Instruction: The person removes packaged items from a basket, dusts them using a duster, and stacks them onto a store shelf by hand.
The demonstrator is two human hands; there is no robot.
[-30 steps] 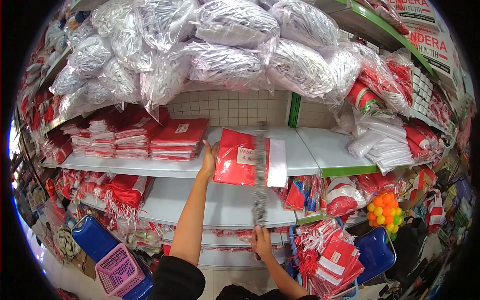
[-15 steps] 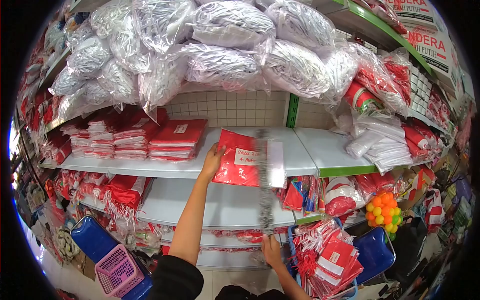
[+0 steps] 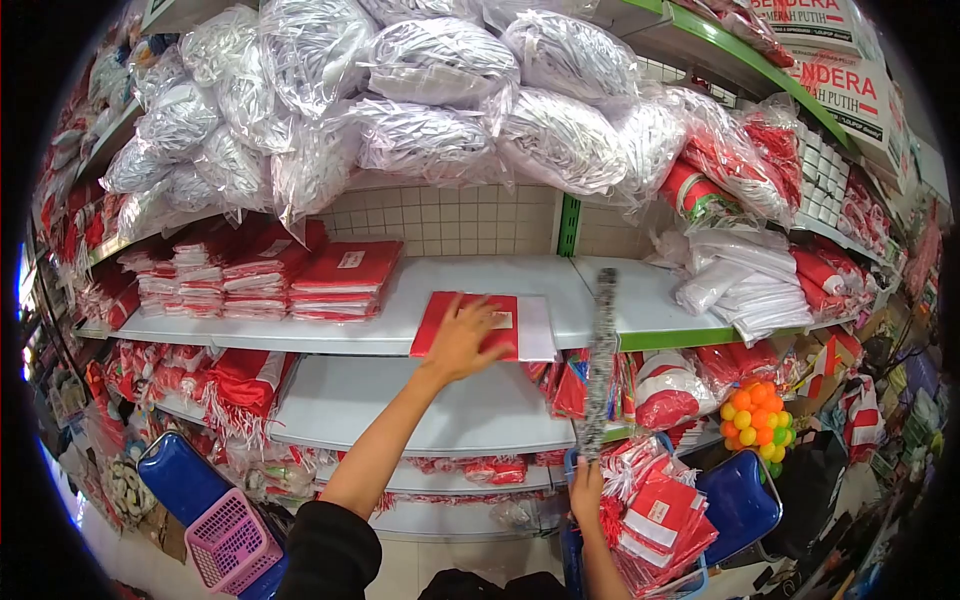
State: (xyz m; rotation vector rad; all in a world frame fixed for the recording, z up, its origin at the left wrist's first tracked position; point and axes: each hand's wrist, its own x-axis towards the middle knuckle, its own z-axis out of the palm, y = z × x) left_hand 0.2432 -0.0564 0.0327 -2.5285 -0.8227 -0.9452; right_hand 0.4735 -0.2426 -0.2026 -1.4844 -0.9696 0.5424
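A flat red and white packet in clear plastic lies on the middle shelf, with a white label partly hidden. My left hand rests over the packet's red part, fingers spread, not gripping it. At the lower right, my right hand is closed around the bottom end of a long, thin, grey speckled duster. It stands almost upright in front of the shelf edge, right of the packet. Left of my left hand are stacks of similar red and white packets.
Bags of white strips fill the upper shelf. White rolled packets lie at right. A blue basket of red packets stands by my right hand. A pink basket rests on a blue seat at lower left.
The packet has gone from my left hand's grip, held up, to lying on the shelf, and the hand has opened over it. The duster has moved right, away from the packet.
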